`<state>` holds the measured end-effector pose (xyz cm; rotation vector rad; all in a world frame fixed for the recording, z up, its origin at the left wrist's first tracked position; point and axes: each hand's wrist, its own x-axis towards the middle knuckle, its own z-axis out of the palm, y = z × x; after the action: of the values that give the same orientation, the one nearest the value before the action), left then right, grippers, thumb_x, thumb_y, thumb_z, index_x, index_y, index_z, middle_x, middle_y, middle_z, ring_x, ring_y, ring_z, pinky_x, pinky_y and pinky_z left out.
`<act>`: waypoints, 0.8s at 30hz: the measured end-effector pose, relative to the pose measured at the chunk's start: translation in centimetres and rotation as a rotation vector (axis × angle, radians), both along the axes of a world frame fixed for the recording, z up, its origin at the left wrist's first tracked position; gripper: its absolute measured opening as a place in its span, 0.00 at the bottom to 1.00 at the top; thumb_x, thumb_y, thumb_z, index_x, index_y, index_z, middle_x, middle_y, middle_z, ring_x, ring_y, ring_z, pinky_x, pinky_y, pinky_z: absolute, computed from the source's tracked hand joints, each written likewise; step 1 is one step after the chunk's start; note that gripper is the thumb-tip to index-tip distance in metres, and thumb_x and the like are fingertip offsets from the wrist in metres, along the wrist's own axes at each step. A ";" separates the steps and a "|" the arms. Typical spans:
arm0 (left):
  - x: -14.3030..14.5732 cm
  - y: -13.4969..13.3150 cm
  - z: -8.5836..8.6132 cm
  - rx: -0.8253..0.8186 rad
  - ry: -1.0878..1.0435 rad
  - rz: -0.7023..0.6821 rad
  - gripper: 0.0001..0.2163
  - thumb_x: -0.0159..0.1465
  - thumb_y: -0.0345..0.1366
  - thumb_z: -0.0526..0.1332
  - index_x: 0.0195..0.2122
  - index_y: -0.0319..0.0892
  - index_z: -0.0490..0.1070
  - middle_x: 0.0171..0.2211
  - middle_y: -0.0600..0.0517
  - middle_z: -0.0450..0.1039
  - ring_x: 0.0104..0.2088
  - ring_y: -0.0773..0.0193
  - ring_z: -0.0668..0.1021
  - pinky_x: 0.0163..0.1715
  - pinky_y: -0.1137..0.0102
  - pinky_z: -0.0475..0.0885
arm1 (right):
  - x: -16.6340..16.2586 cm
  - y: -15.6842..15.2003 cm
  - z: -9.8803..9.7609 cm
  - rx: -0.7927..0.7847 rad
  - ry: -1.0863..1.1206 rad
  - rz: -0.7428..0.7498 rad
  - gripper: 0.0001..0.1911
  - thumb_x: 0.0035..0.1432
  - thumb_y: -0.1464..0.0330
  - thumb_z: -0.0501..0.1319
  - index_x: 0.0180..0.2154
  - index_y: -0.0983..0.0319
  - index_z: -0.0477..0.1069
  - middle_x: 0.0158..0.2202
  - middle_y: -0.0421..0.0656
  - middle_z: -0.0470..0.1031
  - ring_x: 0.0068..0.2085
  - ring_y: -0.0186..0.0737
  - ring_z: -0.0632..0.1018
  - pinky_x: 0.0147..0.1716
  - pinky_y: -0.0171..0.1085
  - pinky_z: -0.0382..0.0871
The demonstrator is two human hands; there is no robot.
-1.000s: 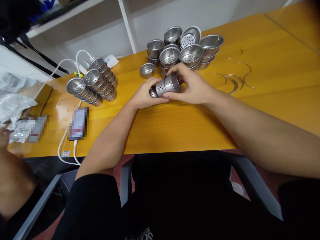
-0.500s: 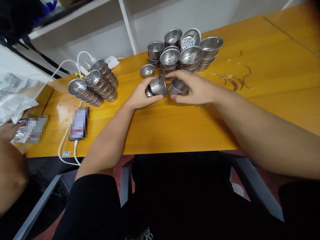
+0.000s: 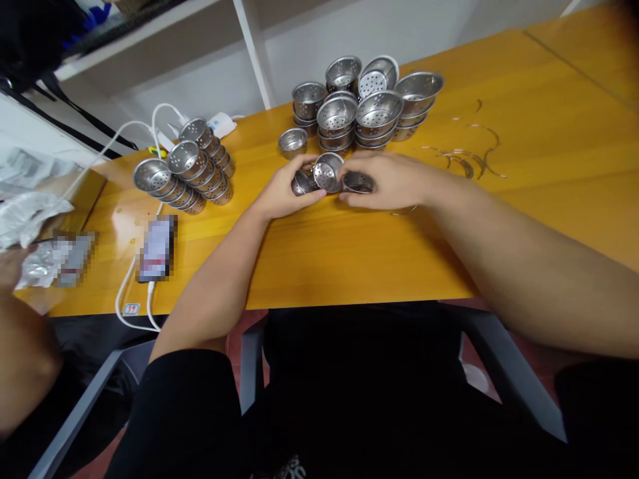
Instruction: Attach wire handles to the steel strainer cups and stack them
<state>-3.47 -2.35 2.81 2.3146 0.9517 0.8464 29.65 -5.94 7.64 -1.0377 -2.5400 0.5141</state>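
My left hand (image 3: 282,191) curls around a small perforated metal cup (image 3: 301,183) at the middle of the table. Its thumb reaches under a second perforated cup (image 3: 327,171), whose open mouth is turned up toward me. My right hand (image 3: 387,178) is closed, fingertips at the right rim of that second cup. Beneath the right palm lies a third perforated cup (image 3: 358,183), partly covered by the fingers. Just behind my left hand, a shallow metal cup (image 3: 292,142) stands alone.
Behind my hands stand stacks of perforated cups (image 3: 337,116). More stacked cups (image 3: 186,159) lean at the left, near white cables and a phone (image 3: 158,249). Curved thin strips (image 3: 466,159) lie at the right. Another person's arm (image 3: 24,359) rests at far left.
The second cup between my hands has turned from lying sideways to mouth up. My right fingers have moved in to its rim.
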 end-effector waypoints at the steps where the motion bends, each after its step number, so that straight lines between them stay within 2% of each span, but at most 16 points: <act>1: 0.0 0.1 -0.1 0.006 -0.002 0.015 0.55 0.66 0.84 0.77 0.78 0.46 0.77 0.70 0.36 0.91 0.71 0.36 0.92 0.78 0.42 0.86 | 0.1 0.0 0.2 0.004 -0.024 -0.037 0.26 0.75 0.47 0.71 0.66 0.49 0.86 0.66 0.53 0.90 0.65 0.75 0.88 0.67 0.65 0.83; 3: -0.2 0.3 -0.5 0.009 -0.013 0.051 0.56 0.63 0.86 0.78 0.77 0.46 0.78 0.67 0.37 0.92 0.68 0.37 0.93 0.76 0.43 0.87 | 0.2 -0.2 0.6 0.003 -0.069 -0.111 0.26 0.76 0.48 0.69 0.67 0.50 0.85 0.68 0.55 0.89 0.67 0.77 0.87 0.69 0.68 0.82; 6: -0.5 0.7 -0.9 -0.015 -0.035 0.082 0.59 0.57 0.88 0.80 0.76 0.49 0.78 0.64 0.40 0.93 0.64 0.39 0.95 0.73 0.44 0.88 | 0.1 -0.5 1.2 -0.007 -0.121 -0.184 0.29 0.76 0.49 0.67 0.68 0.57 0.84 0.70 0.62 0.88 0.70 0.80 0.86 0.71 0.71 0.81; 9: -0.7 0.8 -1.0 -0.032 -0.016 0.080 0.62 0.54 0.88 0.82 0.76 0.48 0.78 0.66 0.38 0.92 0.66 0.37 0.94 0.74 0.44 0.88 | -0.1 -0.9 1.6 -0.029 -0.132 -0.209 0.31 0.77 0.49 0.66 0.69 0.61 0.83 0.73 0.66 0.86 0.71 0.79 0.86 0.74 0.71 0.81; 11: -0.9 0.9 -1.0 -0.019 0.012 0.077 0.62 0.55 0.88 0.82 0.77 0.46 0.78 0.67 0.37 0.91 0.69 0.36 0.93 0.76 0.43 0.87 | -0.3 -1.1 1.8 -0.050 -0.104 -0.210 0.31 0.77 0.50 0.68 0.71 0.61 0.81 0.76 0.66 0.85 0.73 0.79 0.86 0.77 0.71 0.79; 14: -1.1 1.3 -1.5 0.018 0.026 0.088 0.61 0.57 0.87 0.82 0.79 0.48 0.76 0.68 0.38 0.90 0.70 0.35 0.91 0.79 0.41 0.84 | -0.3 -1.4 2.0 -0.083 -0.066 -0.217 0.38 0.75 0.50 0.70 0.76 0.63 0.76 0.80 0.69 0.82 0.75 0.84 0.85 0.78 0.74 0.79; 16: -1.4 2.0 -2.2 0.048 0.014 0.101 0.62 0.57 0.85 0.84 0.82 0.51 0.72 0.70 0.38 0.88 0.72 0.34 0.90 0.81 0.39 0.82 | -0.2 -1.4 2.2 -0.095 -0.077 -0.235 0.44 0.72 0.48 0.72 0.78 0.66 0.72 0.79 0.71 0.82 0.74 0.87 0.86 0.75 0.75 0.80; 19: -2.0 3.4 -3.4 0.091 -0.018 0.100 0.66 0.57 0.81 0.87 0.86 0.54 0.64 0.72 0.37 0.83 0.74 0.33 0.89 0.82 0.38 0.81 | 0.1 -1.2 2.2 -0.115 -0.126 -0.251 0.45 0.69 0.49 0.74 0.77 0.66 0.71 0.77 0.72 0.82 0.72 0.86 0.87 0.73 0.73 0.82; 24: -2.5 4.5 -4.2 0.162 -0.054 0.085 0.60 0.70 0.70 0.84 0.90 0.56 0.53 0.74 0.36 0.78 0.74 0.35 0.87 0.82 0.37 0.81 | 0.6 -0.7 1.7 -0.143 -0.131 -0.257 0.51 0.68 0.51 0.78 0.81 0.66 0.68 0.83 0.71 0.78 0.78 0.86 0.84 0.78 0.72 0.80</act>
<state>-5.93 2.17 -1.40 2.3868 0.9968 1.0508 30.27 -6.65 9.36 -1.4692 -2.4569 0.5778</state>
